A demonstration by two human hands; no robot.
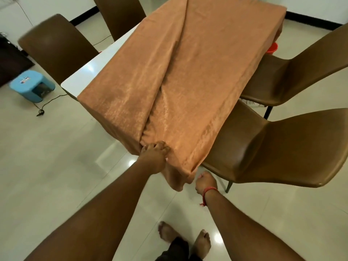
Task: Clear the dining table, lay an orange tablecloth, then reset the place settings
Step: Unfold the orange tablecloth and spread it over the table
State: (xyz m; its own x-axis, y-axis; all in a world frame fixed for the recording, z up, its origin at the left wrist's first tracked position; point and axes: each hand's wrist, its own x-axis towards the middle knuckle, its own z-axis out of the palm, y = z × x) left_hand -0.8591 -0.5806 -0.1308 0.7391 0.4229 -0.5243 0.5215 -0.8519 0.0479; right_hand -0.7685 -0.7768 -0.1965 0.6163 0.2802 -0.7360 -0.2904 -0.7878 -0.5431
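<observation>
An orange tablecloth [197, 72] lies across the white dining table [94, 70], with a long diagonal fold running down its middle. The table's left strip is bare; the cloth hangs over the near end and the right side. My left hand [153, 157] grips a bunched fold of the cloth at the near edge. My right hand [205, 181], with a red thread on the wrist, is curled in a fist just right of the cloth's hanging corner; whether it holds the hem is hidden. No dishes are in view.
Two brown chairs [282, 146] stand close on the right, two more [56, 48] on the left. A blue plastic stool [31, 87] and a black cable lie on the tiled floor at left. An orange bucket [272, 48] shows past the table's right side. My bare feet [184, 238] are below.
</observation>
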